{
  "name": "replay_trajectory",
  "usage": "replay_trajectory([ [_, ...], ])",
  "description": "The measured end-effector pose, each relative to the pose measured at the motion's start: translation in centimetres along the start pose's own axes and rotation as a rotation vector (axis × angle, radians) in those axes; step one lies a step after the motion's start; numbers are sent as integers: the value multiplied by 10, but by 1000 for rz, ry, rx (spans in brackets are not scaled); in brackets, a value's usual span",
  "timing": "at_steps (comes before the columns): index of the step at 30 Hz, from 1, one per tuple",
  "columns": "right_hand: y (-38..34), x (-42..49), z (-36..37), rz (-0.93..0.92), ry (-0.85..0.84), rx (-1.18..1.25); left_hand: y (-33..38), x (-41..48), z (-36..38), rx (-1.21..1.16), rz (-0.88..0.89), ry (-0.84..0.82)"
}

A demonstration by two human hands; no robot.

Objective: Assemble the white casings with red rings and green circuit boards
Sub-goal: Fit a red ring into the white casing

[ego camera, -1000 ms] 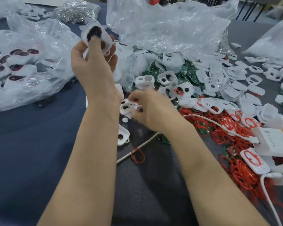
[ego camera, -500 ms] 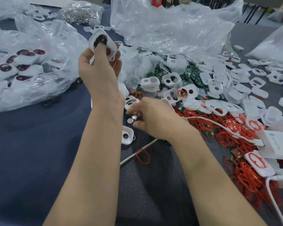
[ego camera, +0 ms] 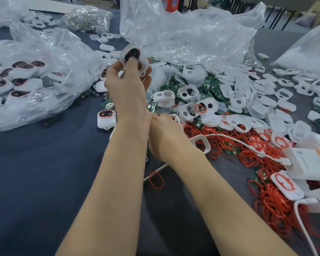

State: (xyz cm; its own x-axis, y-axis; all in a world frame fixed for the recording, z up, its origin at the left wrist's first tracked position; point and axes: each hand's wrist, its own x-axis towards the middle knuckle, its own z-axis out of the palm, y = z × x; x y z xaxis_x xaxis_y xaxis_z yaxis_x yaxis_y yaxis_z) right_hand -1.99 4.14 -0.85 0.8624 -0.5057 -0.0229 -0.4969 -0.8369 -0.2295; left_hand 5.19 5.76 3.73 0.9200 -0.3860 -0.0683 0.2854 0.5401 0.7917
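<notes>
Left hand [ego camera: 127, 87] was raised above the table [ego camera: 35, 172], thumb and fingers pinching a white casing [ego camera: 135, 58] with a dark inner face, tilted, over the near edge of the parts heap. Right hand [ego camera: 166, 132] lay low beside the left wrist, its fingers hidden behind that forearm; grip could not be told. Loose casings [ego camera: 238, 100], green circuit boards [ego camera: 174, 87] and red rings [ego camera: 247, 154] were piled to the right.
</notes>
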Motion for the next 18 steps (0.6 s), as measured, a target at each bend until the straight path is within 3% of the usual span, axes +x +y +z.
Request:
replay_trajectory([
  [2,2,-3,-6,-9,-45,27,-5,0,1,49,-29,-45],
  [6,30,-13,-38,95,22,224,-17,-4,4,136,-103,-131],
  [13,85,-17,-51,290,567,1082,-52,-25,9,413,-117,-298],
  [18,86,-10,-30,301,682,1210,-61,-19,7,522,-93,-316],
])
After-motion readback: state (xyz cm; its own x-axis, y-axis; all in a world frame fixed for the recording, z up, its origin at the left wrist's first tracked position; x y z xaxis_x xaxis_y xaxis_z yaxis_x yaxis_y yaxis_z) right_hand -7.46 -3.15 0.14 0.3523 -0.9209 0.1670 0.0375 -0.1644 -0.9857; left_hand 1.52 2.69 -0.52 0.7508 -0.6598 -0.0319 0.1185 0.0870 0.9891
